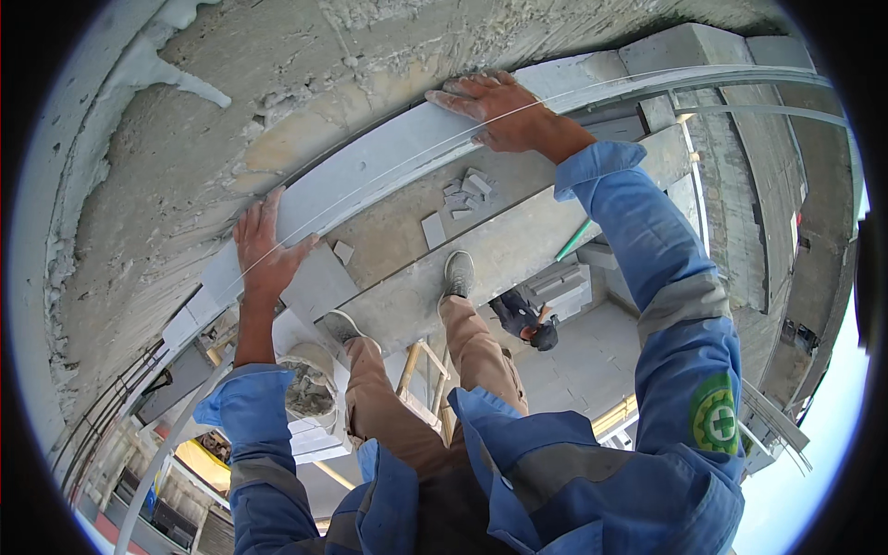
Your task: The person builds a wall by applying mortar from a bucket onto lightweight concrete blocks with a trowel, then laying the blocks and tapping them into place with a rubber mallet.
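A long pale grey-white block [365, 171] lies along the top of a block wall, close against the rough concrete face. My left hand [266, 242] rests on its left end, fingers stretched toward the concrete and thumb spread to the side. Toward the block's right end lies my right hand [499, 109], its fingers flat across the top and apart. Dust or mortar whitens both hands. A thin taut string [388, 166] runs lengthwise above the block, crossing by both hands.
Rough concrete [176, 176] rises beyond the wall. I stand on a narrow plank platform [527, 231] with broken block pieces [470, 190] beyond my feet. A bucket of mortar [312, 387] stands at lower left. Below, another person [524, 319] is beside stacked blocks [566, 291].
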`<state>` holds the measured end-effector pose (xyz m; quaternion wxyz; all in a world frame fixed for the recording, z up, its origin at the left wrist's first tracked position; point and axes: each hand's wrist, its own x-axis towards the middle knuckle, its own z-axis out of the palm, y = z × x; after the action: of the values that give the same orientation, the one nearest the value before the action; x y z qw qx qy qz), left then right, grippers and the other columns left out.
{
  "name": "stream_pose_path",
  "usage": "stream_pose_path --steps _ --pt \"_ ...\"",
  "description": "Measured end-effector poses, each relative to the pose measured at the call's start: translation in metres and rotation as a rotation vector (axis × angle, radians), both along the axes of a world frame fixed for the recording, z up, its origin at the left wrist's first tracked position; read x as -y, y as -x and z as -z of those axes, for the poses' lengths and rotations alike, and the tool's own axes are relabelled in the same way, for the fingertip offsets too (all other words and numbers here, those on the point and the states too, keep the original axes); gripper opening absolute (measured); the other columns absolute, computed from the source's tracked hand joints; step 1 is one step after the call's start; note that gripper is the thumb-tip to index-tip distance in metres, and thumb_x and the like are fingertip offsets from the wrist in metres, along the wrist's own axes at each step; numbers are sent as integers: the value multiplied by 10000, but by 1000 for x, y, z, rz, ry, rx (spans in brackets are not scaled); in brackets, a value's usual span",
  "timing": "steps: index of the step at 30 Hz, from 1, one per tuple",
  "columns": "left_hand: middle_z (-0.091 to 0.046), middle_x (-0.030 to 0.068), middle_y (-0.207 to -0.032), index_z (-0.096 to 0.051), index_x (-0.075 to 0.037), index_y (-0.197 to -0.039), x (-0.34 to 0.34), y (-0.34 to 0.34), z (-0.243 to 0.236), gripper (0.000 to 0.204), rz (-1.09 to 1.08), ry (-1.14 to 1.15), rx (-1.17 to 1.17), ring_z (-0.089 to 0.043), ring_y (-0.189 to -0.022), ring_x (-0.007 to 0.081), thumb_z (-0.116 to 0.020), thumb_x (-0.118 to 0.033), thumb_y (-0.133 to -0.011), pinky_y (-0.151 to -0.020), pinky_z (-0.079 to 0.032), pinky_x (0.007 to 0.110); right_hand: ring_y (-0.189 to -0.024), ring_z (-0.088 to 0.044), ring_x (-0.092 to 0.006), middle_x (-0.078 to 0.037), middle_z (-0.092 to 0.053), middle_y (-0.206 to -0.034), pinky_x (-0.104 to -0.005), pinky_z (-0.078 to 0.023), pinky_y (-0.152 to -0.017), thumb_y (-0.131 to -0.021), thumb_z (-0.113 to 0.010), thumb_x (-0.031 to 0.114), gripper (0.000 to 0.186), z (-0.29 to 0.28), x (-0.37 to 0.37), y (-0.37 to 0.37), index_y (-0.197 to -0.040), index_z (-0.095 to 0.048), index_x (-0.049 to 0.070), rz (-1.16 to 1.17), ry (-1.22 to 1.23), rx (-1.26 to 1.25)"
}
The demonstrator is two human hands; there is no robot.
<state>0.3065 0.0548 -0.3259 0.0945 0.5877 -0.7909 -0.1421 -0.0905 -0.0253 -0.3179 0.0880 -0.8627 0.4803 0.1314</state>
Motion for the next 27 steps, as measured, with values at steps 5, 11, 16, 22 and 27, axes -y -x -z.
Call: stream_pose_path --steps 5,11,16,22,27 --pt "-520 167 -1263 -461 -123 -1395 3 4 2 895 -16 -22 41 -446 -1204 367 -839 -338 -612 -1070 -293 485 -1405 -328 -311 -77 -324 -1538 -513 -250 -1155 -813 -732 214 870 8 -1 4 -1516 -234 338 -1 -6 -10" --pt "-509 178 -1301 -456 -127 -1402 8 3 7 914 -26 -77 38 -427 -1239 375 -843 -355 -607 -1091 -280 487 -1376 -375 -320 -109 -359 -1510 -488 -252 -1164 -774 -772 222 965 18 -1 4 -1523 -181 366 -13 44 -1" --pt "-523 166 -1253 -455 -122 -1399 12 2 14 918 -16 -49 62 -443 -1213 357 -850 -339 -599 -1084 -290 481 -1386 -364 -290 -84 -350 -1518 -484 -250 -1169 -767 -778 223 976 24 -3 3 -1521 -178 372 16 48 -43" --pt "-521 172 -1276 -457 -130 -1398 14 3 14 906 3 -45 85 -434 -1234 366 -850 -307 -601 -1096 -281 482 -1400 -341 -269 -48 -351 -1521 -483 -247 -1172 -765 -777 216 970 26 -3 2 -1520 -187 368 41 57 -38" --pt "-504 186 -1316 -448 -138 -1407 12 6 14 907 -27 -91 98 -423 -1262 378 -853 -304 -613 -1104 -274 490 -1399 -344 -248 -28 -369 -1513 -460 -236 -1184 -772 -763 195 941 28 -4 2 -1514 -211 371 56 73 -44"
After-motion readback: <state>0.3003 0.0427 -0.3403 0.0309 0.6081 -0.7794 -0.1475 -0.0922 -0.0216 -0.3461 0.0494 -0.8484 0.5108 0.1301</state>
